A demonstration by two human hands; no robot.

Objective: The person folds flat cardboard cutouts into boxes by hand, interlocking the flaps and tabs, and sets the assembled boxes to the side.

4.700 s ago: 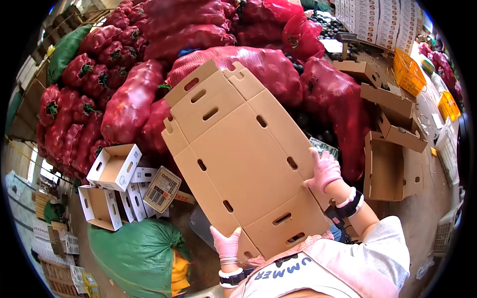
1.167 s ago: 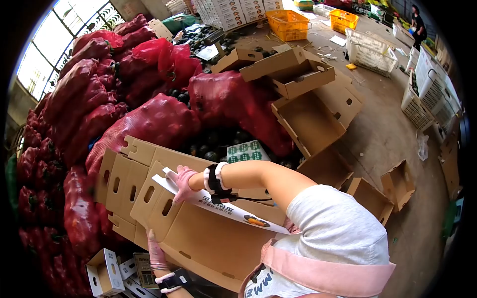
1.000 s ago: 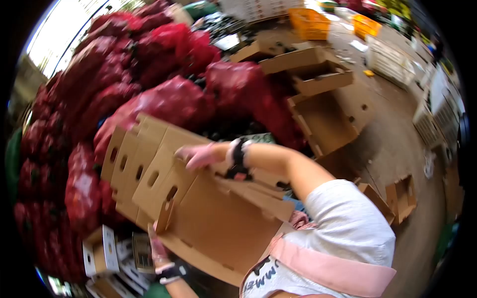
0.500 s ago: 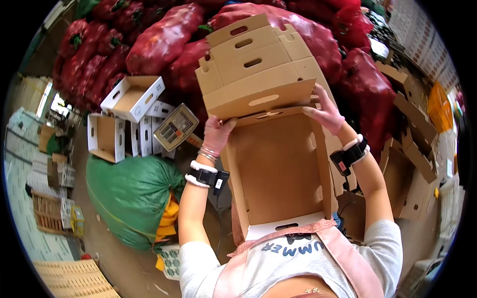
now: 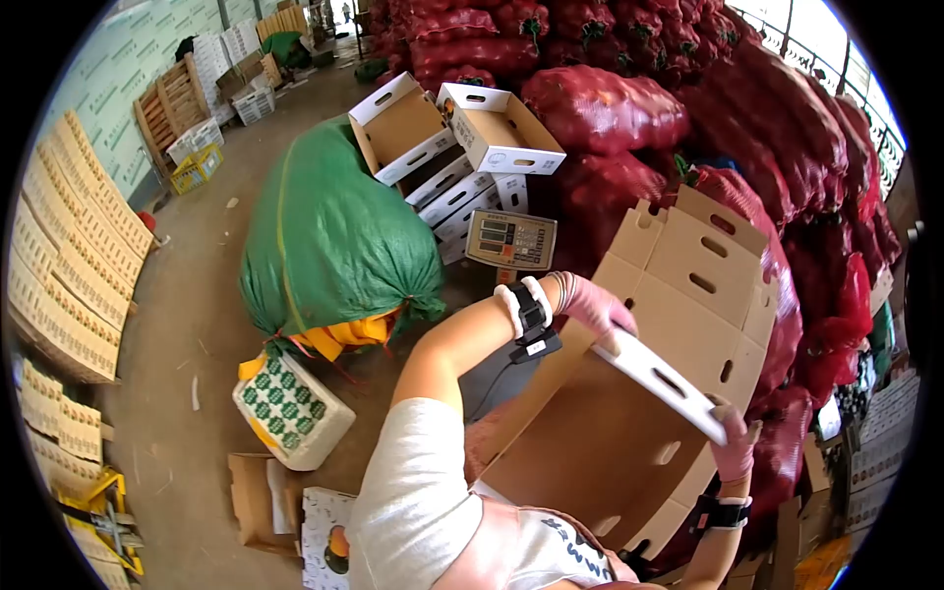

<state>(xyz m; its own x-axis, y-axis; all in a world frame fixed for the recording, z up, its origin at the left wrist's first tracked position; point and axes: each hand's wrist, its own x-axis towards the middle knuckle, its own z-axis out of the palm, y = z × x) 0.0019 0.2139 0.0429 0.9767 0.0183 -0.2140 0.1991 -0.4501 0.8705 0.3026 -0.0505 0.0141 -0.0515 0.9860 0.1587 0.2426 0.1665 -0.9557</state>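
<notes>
A cardboard box (image 5: pixel 580 442) with a brown inside is in front of my body, tilted in view. Its far end wall (image 5: pixel 639 372) shows a white face with a handle slot. My left hand (image 5: pixel 596 309), in a thin pink glove, grips the left end of that wall. At the wall's right end, my right hand (image 5: pixel 734 444), also gloved, holds the corner, its fingers partly hidden. Just beyond lie flat cardboard blanks (image 5: pixel 678 285) with handle slots, leaning on the red mesh sacks.
Red mesh sacks (image 5: pixel 600 108) are piled behind. White box trays (image 5: pixel 501 128) stand at upper centre, near a scale display (image 5: pixel 511 239). A bulging green sack (image 5: pixel 334 236) and a white-green package (image 5: pixel 293 408) sit left on the floor. Stacked printed cartons (image 5: pixel 74 265) line the far left.
The view has swung left. The box's far end wall, brown side showing before, now shows its white face between my hands. Both hands still hold its ends.
</notes>
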